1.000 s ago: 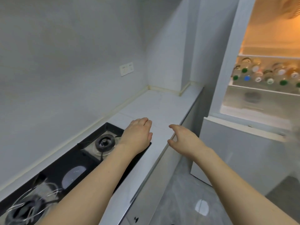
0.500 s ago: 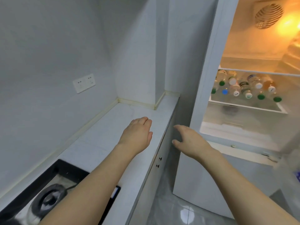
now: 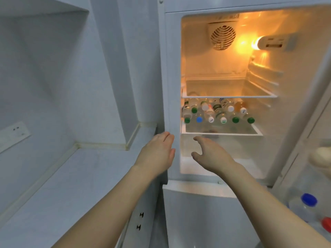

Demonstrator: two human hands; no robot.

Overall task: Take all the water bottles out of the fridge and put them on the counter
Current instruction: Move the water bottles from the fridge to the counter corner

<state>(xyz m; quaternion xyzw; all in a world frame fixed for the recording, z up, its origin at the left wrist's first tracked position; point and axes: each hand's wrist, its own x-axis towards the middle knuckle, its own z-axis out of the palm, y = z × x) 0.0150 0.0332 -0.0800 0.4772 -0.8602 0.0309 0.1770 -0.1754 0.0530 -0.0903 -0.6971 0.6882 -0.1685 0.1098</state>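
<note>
The fridge [image 3: 172,72] stands open, lit orange inside. Several water bottles [image 3: 216,111] lie on their sides on its lower glass shelf [image 3: 222,134], caps toward me in green, white and blue. My left hand [image 3: 157,154] hovers in front of the fridge's left edge, fingers straight and empty. My right hand [image 3: 209,154] reaches into the opening just below that shelf, fingers spread, holding nothing. The pale counter [image 3: 71,185] lies to the left, below my left forearm.
The upper shelf [image 3: 229,95] looks bare. The open door's rack at the right holds a blue-capped bottle [image 3: 309,200] and a red cap [image 3: 326,223]. A wall socket [image 3: 14,135] sits at the left. A cabinet door with two black knobs [image 3: 140,221] is under the counter.
The view has swung right and up from the stove and counter to the fridge. Both hands have come forward; my right hand is now inside the fridge opening.
</note>
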